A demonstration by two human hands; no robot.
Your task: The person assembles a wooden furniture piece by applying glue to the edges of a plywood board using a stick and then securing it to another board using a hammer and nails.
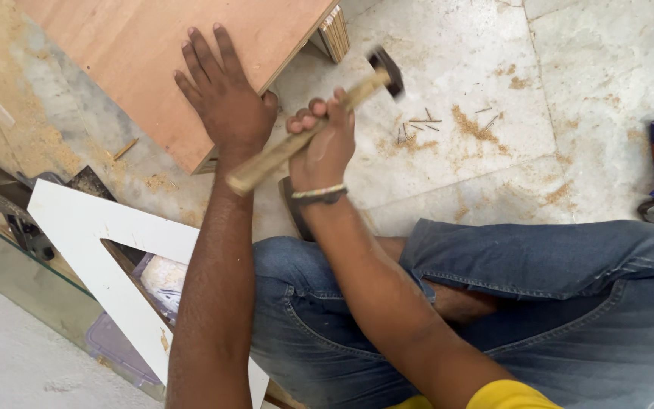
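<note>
the right hand point(325, 140) is clamping a wooden-handled hammer point(308, 129) mid-handle, its heavy head blurring just right of the plywood board point(160, 53). the left hand point(225, 98) is lying flat and open on that stiff board, steadying it. loose nails point(418, 127) are lying right of the board.

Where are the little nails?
In the head view, the loose nails lie scattered on the pale stone floor, upper middle, just right of the hammer in the right hand, beside patches of sawdust.

one head-worn view; looks steeply down, close over the lap and floor point(448, 174)
</note>
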